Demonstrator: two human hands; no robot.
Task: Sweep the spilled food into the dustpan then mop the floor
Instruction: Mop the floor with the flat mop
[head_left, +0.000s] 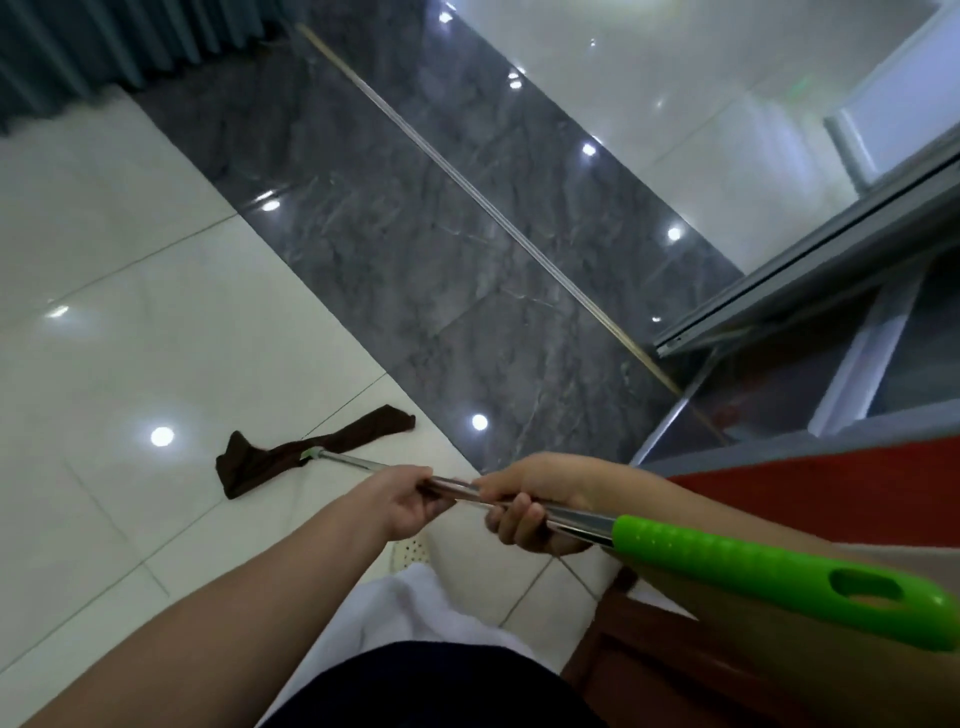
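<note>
A mop with a shiny metal pole and a bright green handle end runs from lower right down to the floor. Its dark brown cloth head lies flat on the white floor tiles. My left hand grips the pole lower down, and my right hand grips it just below the green handle. No dustpan or spilled food shows in the head view.
A dark grey marble strip with a thin metal rail crosses the floor diagonally. A glass door frame stands at the right, teal curtains at the top left, and dark wooden furniture beside my right leg.
</note>
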